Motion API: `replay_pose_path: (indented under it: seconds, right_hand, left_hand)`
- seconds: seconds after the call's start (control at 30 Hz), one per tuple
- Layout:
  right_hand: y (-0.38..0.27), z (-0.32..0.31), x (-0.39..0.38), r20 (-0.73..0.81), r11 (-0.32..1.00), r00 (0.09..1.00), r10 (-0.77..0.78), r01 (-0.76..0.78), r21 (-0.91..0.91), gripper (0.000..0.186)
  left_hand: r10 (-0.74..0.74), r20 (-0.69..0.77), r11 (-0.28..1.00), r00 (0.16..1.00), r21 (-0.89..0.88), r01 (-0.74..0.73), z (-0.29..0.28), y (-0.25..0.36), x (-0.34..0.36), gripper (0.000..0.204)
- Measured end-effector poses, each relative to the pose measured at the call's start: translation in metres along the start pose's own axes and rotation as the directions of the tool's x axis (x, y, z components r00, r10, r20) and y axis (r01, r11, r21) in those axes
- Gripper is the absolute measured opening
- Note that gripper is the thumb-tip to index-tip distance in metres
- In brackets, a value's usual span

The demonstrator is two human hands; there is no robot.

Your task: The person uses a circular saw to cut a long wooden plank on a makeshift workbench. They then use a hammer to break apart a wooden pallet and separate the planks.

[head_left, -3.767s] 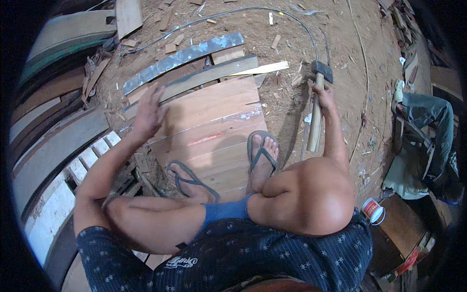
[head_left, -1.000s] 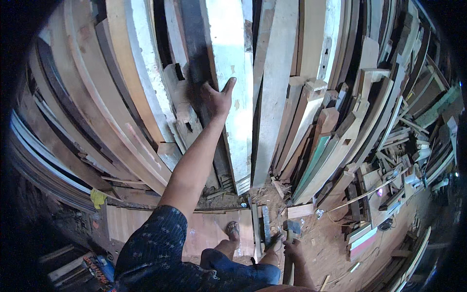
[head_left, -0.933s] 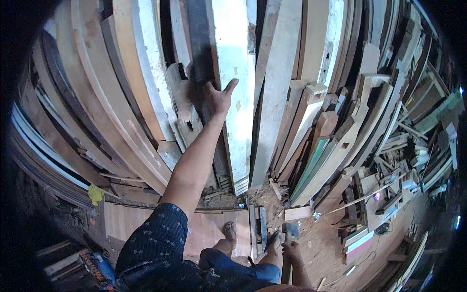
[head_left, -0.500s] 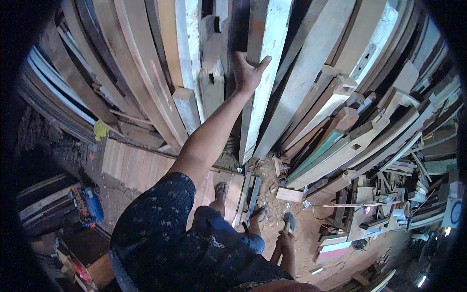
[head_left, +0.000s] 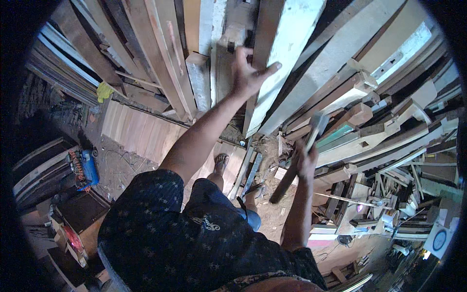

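The left hand (head_left: 250, 80) has the white beam (head_left: 287, 53): the thumb lies on the white face, the fingers go around the brown side, so the grip is wide, half around the wood. How firmly it presses, I cannot tell. The beam stands leaning among the other boards (head_left: 335, 58), and its lower end is near the floor planks (head_left: 136, 131); if it touches the ground is not clear.

The right hand (head_left: 307, 163) is closed around the hammer (head_left: 286, 184), with the head up and a little blurred. The hammer seems apart from the beam.

As for progress, the beam is in hand and the hammer is also taken, but the beam is not separated from the row. The floor planks lie side by side, and two strips (head_left: 253, 173) lie just beside them. It looks to me an early stage; how much work remains, the view does not show.
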State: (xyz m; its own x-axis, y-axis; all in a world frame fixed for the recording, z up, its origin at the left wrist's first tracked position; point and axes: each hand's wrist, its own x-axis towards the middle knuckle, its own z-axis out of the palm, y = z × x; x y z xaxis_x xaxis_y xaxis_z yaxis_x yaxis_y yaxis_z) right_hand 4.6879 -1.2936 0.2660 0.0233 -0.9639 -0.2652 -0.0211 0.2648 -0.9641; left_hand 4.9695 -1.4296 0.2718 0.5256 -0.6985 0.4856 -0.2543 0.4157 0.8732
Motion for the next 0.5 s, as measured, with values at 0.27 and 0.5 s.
replay_pose_path:
  seconds: [0.27, 0.5]
  right_hand:
    - [-0.120, 0.111, 0.110, 0.078, 0.949, 0.950, -0.304, 0.309, -0.069, 0.048]
    - [-0.101, 0.173, 0.088, 0.280, 0.946, 0.931, -0.235, 0.153, 0.285, 0.051]
  left_hand:
    - [0.157, -0.155, 0.986, 0.975, -0.032, -0.164, -0.040, 0.095, -0.002, 0.062]
    - [0.049, -0.149, 0.976, 0.988, -0.204, -0.080, -0.100, 0.100, -0.040, 0.084]
